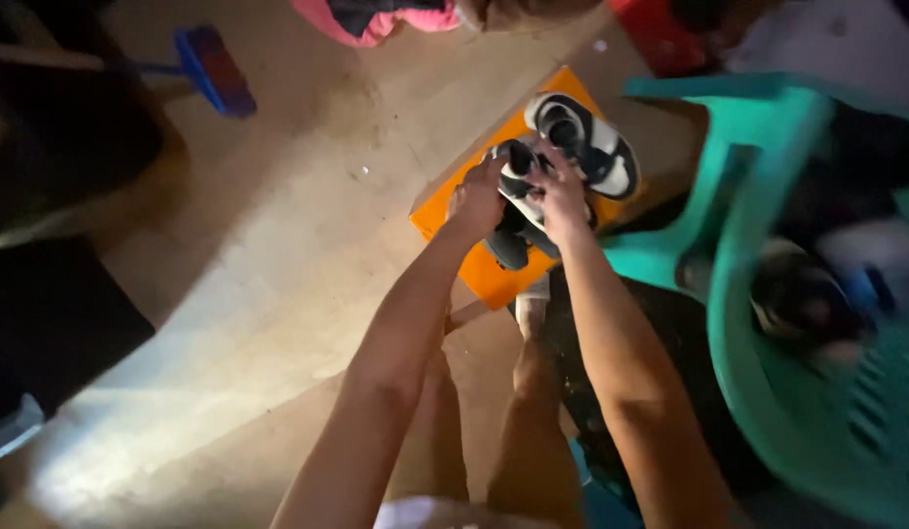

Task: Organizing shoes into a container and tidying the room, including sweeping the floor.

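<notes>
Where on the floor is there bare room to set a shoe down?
Bare floor lies between the orange box, the blue brush and the dark shape at left. Crowded: both hands hold sneakers over the box, hemmed by the green chair.

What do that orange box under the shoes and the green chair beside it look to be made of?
The orange box looks like matte cardboard: flat faces, crisp folded edges, no shine. The green chair looks like moulded plastic: one even colour, smooth rounded edges and a slotted seat, though motion blur leaves its finish uncertain.

Bare tan concrete floor [278,225], bright light patch at lower left, blue broom head [215,71], teal plastic chair [768,245], dim surroundings
</notes>
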